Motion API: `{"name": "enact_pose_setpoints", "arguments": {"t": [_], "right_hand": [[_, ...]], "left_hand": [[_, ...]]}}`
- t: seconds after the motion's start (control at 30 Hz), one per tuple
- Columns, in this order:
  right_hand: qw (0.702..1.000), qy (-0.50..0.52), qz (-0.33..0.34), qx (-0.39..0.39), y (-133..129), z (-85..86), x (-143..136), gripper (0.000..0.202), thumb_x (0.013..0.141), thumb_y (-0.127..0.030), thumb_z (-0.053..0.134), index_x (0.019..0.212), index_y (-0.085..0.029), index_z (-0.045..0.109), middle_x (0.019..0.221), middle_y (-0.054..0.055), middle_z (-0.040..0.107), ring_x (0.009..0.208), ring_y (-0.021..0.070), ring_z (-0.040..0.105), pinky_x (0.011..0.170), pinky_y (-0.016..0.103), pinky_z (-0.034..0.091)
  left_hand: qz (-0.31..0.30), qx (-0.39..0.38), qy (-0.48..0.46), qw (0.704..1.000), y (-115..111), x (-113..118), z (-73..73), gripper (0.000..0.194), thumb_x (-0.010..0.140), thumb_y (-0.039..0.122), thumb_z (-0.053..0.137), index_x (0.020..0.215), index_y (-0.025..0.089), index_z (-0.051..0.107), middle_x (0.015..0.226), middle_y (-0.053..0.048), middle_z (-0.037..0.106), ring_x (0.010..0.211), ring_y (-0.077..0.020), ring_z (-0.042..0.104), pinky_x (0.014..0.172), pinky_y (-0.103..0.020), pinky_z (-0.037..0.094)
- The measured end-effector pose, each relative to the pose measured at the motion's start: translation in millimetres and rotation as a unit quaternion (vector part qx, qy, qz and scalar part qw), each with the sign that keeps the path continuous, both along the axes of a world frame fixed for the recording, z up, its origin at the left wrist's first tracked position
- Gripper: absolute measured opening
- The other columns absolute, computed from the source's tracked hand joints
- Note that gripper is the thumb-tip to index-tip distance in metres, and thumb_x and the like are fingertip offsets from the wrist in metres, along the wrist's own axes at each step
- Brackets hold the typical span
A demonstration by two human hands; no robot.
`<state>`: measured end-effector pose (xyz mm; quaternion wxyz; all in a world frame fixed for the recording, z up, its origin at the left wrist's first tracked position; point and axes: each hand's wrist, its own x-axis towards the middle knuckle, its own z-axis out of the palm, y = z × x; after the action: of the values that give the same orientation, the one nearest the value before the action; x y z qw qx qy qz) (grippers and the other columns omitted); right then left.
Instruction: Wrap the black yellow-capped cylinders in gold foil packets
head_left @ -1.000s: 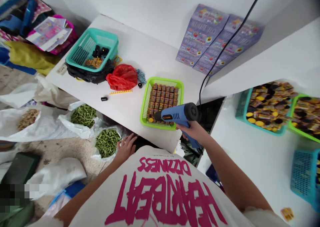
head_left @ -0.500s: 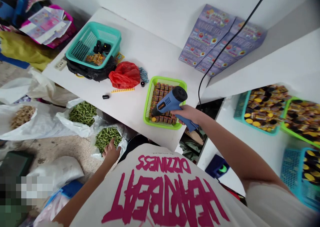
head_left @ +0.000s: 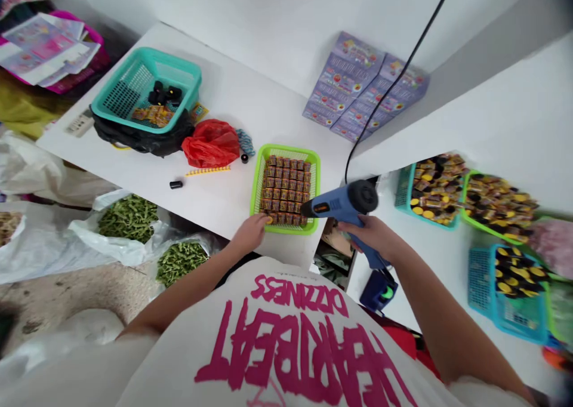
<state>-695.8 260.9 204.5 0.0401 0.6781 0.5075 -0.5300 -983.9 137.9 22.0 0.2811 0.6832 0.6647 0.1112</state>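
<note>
What the green basket [head_left: 292, 230] holds: rows of packs [head_left: 286, 186]
Right fingers [head_left: 350, 228]: closed round heat gun [head_left: 336, 201]
Left fingers [head_left: 256, 222]: at basket's seven o'clock, hold unclear

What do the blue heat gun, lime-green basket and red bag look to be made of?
Blue heat gun: probably hard plastic, fairly matte; smooth, evenly coloured housing.
Lime-green basket: likely moulded plastic, slightly glossy; regular lattice walls.
Red bag: seemingly thin plastic film; shiny, crinkled folds.

Bright, diffuse light; tabletop [head_left: 250, 105] pale, shadows soft; edges stretched, upper-right corner dark.
</note>
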Motion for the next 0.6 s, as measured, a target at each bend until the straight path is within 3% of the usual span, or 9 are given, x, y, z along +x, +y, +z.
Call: {"name": "enact_pose_setpoints", "arguments": {"t": [0.07,0.13,0.23,0.4,0.6], "right_hand": [[0.997,-0.006,-0.079,0.024,-13.0,7.6,16.2,0.032,0.08,-0.044,0.069,0.09,-0.014,0.065,0.045,0.0,0.057,0.039,0.0115,0.05,0.04,0.022,0.04],[0.99,-0.001,-0.135,0.032,-23.6,11.0,28.7,0.037,0.078,-0.048,0.071,0.091,-0.013,0.066,0.046,0.001,0.057,0.04,0.012,0.051,0.04,0.022,0.039],[0.984,0.016,-0.174,0.034,-34.3,10.7,39.1,0.042,0.075,-0.051,0.074,0.091,-0.014,0.066,0.048,0.001,0.058,0.04,0.0125,0.051,0.041,0.023,0.039],[0.983,0.071,-0.167,-0.013,-38.6,4.6,27.2,0.045,0.073,-0.052,0.075,0.093,-0.014,0.064,0.047,0.0,0.057,0.04,0.0125,0.05,0.041,0.024,0.039],[0.993,0.093,-0.061,-0.048,-15.7,-24.1,-17.6,0.031,0.081,-0.047,0.068,0.085,-0.017,0.062,0.052,0.0,0.058,0.042,0.0128,0.052,0.041,0.025,0.043]], "left_hand": [[-0.025,0.006,0.017,1.0,29.7,37.9,-7.2,0.038,0.097,0.023,0.048,0.134,0.02,0.056,0.138,-0.01,0.057,0.129,-0.0238,0.051,0.109,-0.043,0.042],[-0.015,-0.001,0.051,0.999,44.7,69.1,-13.7,0.041,0.098,0.031,0.051,0.135,0.015,0.053,0.136,-0.014,0.057,0.126,-0.0284,0.053,0.104,-0.05,0.044],[-0.025,-0.005,0.083,0.996,37.3,90.7,-20.6,0.045,0.098,0.038,0.052,0.135,0.013,0.053,0.136,-0.017,0.056,0.124,-0.0308,0.053,0.103,-0.053,0.042],[-0.122,0.007,0.066,0.99,-17.9,71.3,-31.3,0.051,0.098,0.035,0.045,0.145,0.015,0.049,0.149,-0.017,0.049,0.137,-0.0326,0.045,0.112,-0.051,0.031],[-0.148,0.035,0.043,0.987,-66.2,26.9,-34.8,0.039,0.1,0.029,0.043,0.135,0.038,0.06,0.141,-0.002,0.06,0.132,-0.0245,0.052,0.104,-0.039,0.037]]}}
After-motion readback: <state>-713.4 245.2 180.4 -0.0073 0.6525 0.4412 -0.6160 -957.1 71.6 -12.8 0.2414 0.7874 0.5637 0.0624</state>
